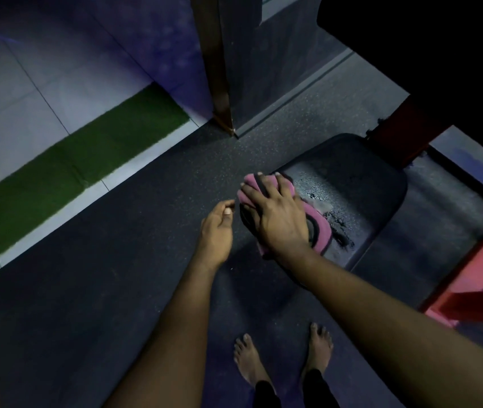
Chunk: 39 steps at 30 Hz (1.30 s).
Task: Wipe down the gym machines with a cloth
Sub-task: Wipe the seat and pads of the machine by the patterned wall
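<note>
My right hand (pixel 275 216), fingers spread, presses the pink cloth (pixel 319 229) on the seat pad (pixel 366 184); my left hand (pixel 216 228) curls loosely, seemingly empty.

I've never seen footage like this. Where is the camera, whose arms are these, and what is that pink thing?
There is no robot here. The single picture comes from a camera worn on a person's head, looking down, so you see their own arms and bare feet. The right hand presses a pink cloth onto the black padded seat of a gym machine with a red frame. The seat shows wet patches. The left hand hangs beside it, loosely curled, holding nothing.
</note>
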{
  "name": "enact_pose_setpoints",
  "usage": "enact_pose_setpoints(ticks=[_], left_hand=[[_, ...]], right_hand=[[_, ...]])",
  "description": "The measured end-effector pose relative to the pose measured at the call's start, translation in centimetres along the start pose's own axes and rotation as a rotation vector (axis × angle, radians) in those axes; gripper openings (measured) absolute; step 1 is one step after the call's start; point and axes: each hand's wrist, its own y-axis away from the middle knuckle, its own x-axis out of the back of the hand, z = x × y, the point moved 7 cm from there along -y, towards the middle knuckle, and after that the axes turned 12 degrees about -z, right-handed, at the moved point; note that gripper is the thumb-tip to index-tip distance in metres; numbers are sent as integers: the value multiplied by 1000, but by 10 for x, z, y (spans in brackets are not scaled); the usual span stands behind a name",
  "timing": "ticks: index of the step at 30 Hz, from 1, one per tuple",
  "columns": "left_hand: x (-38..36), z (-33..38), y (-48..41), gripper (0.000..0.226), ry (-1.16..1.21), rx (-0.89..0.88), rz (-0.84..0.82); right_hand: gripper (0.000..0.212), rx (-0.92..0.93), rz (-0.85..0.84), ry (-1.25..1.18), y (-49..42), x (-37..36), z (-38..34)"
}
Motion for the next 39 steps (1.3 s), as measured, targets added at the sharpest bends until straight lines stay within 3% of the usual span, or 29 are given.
enact_pose_setpoints(ticks=[6,13,17,20,27,32,35,39], left_hand=[[-28,17,-29,43,32,85,-105],[-33,12,-28,40,62,61,50],[-31,14,-29,37,39,67,89],[-31,18,-29,36,3,57,105],[-29,19,-39,22,-49,139,112],[-34,29,-56,42,3,143,148],[-43,26,-62,51,-45,206,184],[-42,22,-61,48,-48,218,252]], right_hand=[[57,-4,48,-15,101,-20,26],[50,-137,13,-68,3,3,32],[51,-99,94,-32,47,1,30],[55,-82,61,-11,72,-7,28],[49,-149,-27,-73,-42,13,44],[52,-121,51,-13,2,8,42],[49,-98,39,-28,-25,12,51],[41,-123,31,-28,-68,21,54]])
